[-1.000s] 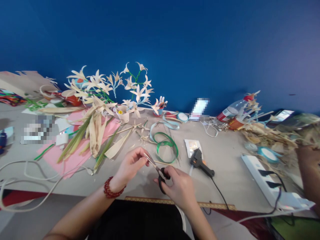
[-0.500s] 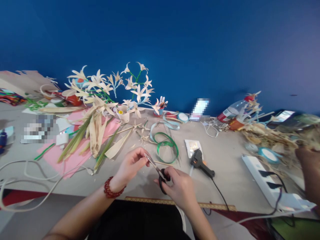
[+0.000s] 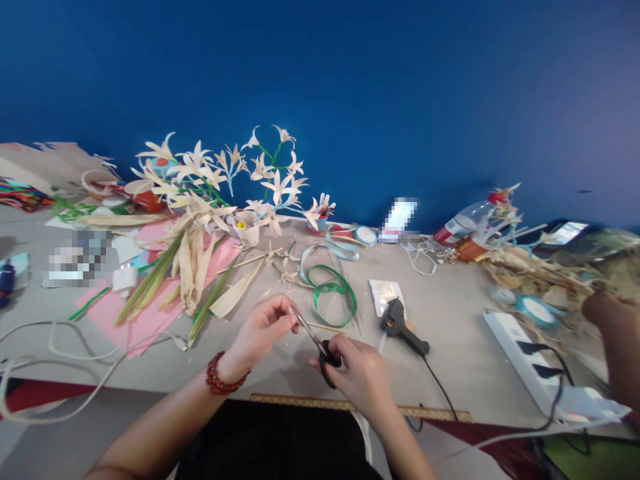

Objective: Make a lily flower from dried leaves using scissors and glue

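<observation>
My right hand [image 3: 361, 375] grips a pair of scissors [image 3: 329, 360] by the black handles, and the blades point up and left. The tips meet the fingers of my left hand [image 3: 270, 328], which are pinched together. Whatever lies between those fingertips is too small to make out. Just beyond the hands lie a coil of green ribbon [image 3: 352, 293] and a thin stick [image 3: 327, 327]. To the right, a black hot glue gun [image 3: 404, 328] rests by a small white packet [image 3: 384, 293]. A pale husk piece [image 3: 239, 293] lies left of the ribbon.
Husk flowers [image 3: 278, 185] stand in a white cup [image 3: 247, 233] at the back. Green and dry husks [image 3: 193, 273] cover pink paper [image 3: 107, 323] on the left. A power strip [image 3: 520, 360] is at right, near another person's hand [image 3: 603, 313]. A wooden ruler [image 3: 435, 413] lies along the front edge.
The scissors have closed: their handles and blades are nearer together. My left hand has hardly moved. At the far right, the other person's hand has shifted slightly left.
</observation>
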Motion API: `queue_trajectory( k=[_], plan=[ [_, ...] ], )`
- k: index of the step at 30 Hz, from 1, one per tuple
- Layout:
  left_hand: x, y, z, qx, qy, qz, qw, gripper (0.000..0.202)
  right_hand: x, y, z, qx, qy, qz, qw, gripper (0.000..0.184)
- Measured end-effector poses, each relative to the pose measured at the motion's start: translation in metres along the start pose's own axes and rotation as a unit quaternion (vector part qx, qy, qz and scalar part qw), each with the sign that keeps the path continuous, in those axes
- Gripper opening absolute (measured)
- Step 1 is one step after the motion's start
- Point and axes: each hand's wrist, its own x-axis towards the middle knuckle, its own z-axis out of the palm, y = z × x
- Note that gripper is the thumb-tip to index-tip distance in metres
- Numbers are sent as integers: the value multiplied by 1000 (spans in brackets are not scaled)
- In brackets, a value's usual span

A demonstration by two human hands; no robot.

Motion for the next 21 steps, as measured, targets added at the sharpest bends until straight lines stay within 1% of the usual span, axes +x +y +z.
queue_trajectory(
  k=[3, 6, 8, 10, 12, 14, 17, 21],
  plan=[
    [0, 0, 0, 2, -7, 3, 1000, 15, 1, 3, 1, 32, -5, 18, 999, 33],
    [0, 0, -1, -1, -14, 1, 1000, 14, -2, 9, 2, 44, -36, 55, 997, 31],
    [0, 0, -3, -3, -13, -7, 1000, 13, -7, 13, 3, 9, -66, 70, 995, 29],
    [0, 0, -4, -1, -10, -7, 1000, 14, -14, 18, 6, -41, -89, 70, 993, 26],
    [1, -1, -6, 9, -10, -3, 1000, 17, -20, 21, 10, -75, -97, 62, 990, 22],
    [2, -2, -7, 21, -8, -3, 1000, 19, -23, 21, 14, -92, -100, 51, 989, 21],
    [4, -2, -7, 31, -5, -6, 999, 20, -20, 17, 19, -124, -114, 41, 985, 24],
    [4, 2, -4, 45, -8, -2, 999, 21, -7, 11, 25, -166, -151, 61, 973, 23]
  ],
)
